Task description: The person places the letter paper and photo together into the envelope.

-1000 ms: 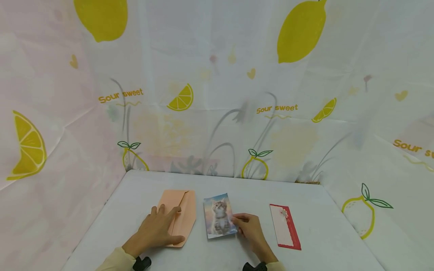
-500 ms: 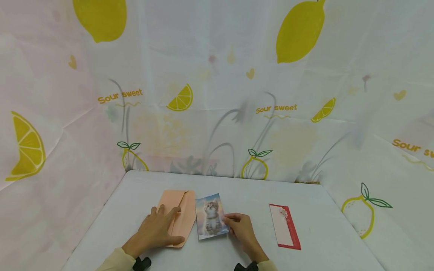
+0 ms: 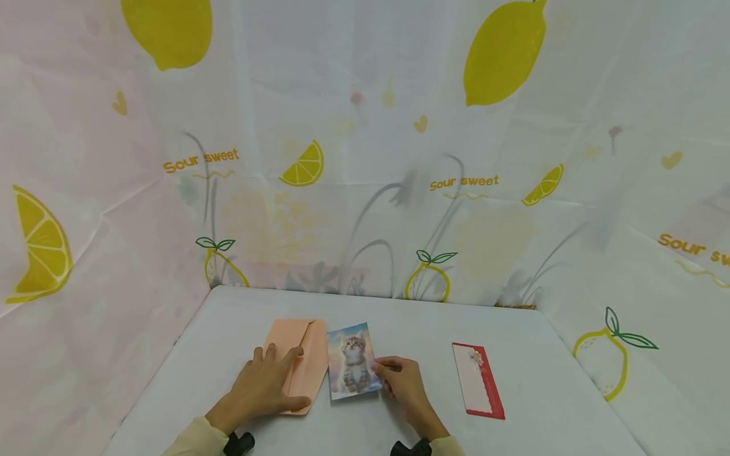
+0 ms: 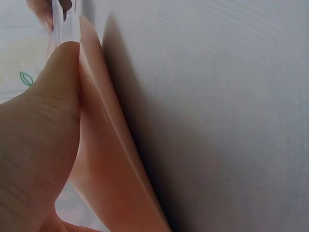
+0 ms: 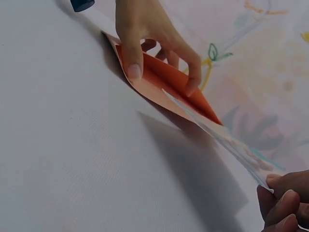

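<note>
A peach paper envelope [image 3: 310, 373] lies at the table's left, its mouth gaping orange inside in the right wrist view. My left hand [image 3: 259, 380] holds it, the thumb on its near side and the other fingers spread across it. My right hand [image 3: 406, 385] pinches a kitten picture card [image 3: 355, 364] by its right edge between thumb and fingertips. That card is raised above the table, tilted, and casts a shadow. Its left edge reaches the envelope's right side; in the right wrist view its corner overlaps the mouth. Whether it is inside, I cannot tell.
A narrow red-and-white card [image 3: 478, 381] with a small flower ornament lies right of my right hand. The white table [image 3: 399, 316] ends at a lemon-print cloth backdrop [image 3: 365, 126] behind and at both sides.
My right hand has carried the kitten card leftward to the envelope's edge, mostly in the first half second. My left hand and the envelope have kept their places.
</note>
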### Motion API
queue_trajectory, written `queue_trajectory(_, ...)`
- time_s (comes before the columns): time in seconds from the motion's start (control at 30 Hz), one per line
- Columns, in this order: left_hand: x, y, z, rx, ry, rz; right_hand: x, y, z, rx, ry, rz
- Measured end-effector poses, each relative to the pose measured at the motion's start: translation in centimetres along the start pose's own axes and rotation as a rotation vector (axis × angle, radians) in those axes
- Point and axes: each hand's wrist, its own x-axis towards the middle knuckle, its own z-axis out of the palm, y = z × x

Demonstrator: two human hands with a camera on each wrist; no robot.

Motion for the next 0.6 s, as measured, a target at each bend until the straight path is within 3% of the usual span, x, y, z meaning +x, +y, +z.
queue_trajectory(0.6, -0.1, 0.2, -0.5, -0.015, -0.013, -0.005, 0.1, -0.3, 3.5, 0.014, -0.014, 0.02)
